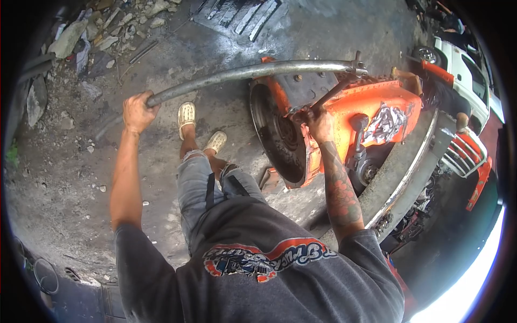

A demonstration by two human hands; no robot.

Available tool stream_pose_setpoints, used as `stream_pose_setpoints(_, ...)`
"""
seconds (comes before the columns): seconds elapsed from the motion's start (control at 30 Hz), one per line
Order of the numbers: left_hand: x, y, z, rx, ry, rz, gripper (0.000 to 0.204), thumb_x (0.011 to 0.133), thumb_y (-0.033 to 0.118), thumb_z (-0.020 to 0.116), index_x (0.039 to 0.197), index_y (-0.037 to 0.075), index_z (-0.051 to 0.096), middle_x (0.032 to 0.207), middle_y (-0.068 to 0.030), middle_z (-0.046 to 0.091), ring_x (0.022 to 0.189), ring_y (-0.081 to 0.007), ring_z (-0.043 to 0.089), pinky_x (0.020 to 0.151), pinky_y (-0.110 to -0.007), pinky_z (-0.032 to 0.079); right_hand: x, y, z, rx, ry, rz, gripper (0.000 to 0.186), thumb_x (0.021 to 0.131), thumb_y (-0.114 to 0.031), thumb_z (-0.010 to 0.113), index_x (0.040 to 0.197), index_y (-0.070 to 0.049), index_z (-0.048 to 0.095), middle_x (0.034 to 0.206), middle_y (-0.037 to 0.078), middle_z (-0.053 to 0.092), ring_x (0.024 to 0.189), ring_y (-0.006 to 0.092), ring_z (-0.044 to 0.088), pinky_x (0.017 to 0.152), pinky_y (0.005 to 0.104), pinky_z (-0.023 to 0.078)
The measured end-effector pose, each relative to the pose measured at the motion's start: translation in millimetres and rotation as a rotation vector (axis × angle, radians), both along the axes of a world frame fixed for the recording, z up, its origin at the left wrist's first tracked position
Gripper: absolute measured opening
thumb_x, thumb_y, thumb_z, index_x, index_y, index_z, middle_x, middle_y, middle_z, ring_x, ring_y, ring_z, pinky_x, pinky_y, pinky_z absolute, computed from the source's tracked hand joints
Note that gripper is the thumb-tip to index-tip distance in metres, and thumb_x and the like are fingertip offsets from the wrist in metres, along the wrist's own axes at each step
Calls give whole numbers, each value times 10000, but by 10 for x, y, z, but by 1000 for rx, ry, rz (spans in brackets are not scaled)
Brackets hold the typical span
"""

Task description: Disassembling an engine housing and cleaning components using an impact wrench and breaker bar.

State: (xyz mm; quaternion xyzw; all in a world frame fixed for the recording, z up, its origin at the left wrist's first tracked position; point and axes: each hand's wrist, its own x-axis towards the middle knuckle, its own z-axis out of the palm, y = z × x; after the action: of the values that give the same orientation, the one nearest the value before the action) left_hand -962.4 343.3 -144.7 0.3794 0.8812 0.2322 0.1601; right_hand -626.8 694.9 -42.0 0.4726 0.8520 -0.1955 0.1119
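Observation:
My left hand (139, 112) is closed around the near end of a long grey steel pipe (253, 71), which runs right to a fitting on top of an orange engine housing (385, 97). On the housing's edge rests my right hand (319, 121), gripping a thin dark rod (334, 91) that slants up toward the pipe's far end. A dark round flywheel opening (277, 134) faces me just left of that hand. Crumpled silver foil (385, 124) plugs an opening on the housing.
My legs in torn jeans and cream clogs (187, 116) stand on stained concrete (70, 177) beside the engine. Rubble and stones (81, 32) lie at the top left, a ribbed metal plate (242, 13) at the top. A white and orange truck front (468, 81) stands at the right.

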Motion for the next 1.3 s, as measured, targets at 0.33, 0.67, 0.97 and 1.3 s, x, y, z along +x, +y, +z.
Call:
stream_pose_setpoints(0.33, 401, -517, 422, 5, 94, 101, 278, 601, 142, 741, 863, 69, 685, 745, -122, 663, 693, -313, 642, 668, -394, 503, -459, 647, 917, -242, -17, 78, 243, 848, -94, 469, 962, -26, 672, 839, 116, 701, 772, 179, 662, 702, 311, 511)
stream_pose_setpoints(0.67, 145, -389, 537, -27, 197, 81, 277, 663, 181, 710, 916, 70, 692, 820, -135, 679, 759, -316, 654, 708, -396, 507, -1949, 551, 1305, -50, -471, 430, 595, 889, -540, 473, 1102, -9, 635, 920, 147, 672, 752, 227, 663, 626, 354, 527)
stream_pose_setpoints(0.97, 177, -354, 747, -152, 1, 152, 290, 702, 180, 684, 976, 83, 694, 835, -148, 682, 802, -332, 655, 765, -414, 505, -1982, 375, 1401, -64, -395, 346, 540, 890, -494, 477, 776, -10, 686, 656, 128, 649, 711, 255, 656, 717, 373, 479)
stream_pose_setpoints(1.3, 450, -298, 1107, -254, -68, 323, 294, 700, 176, 638, 976, 105, 714, 905, -179, 675, 885, -350, 645, 806, -425, 498, -1816, 425, 1491, -41, -257, 328, 531, 884, -504, 511, 780, -17, 692, 580, 117, 618, 627, 232, 650, 660, 368, 503)
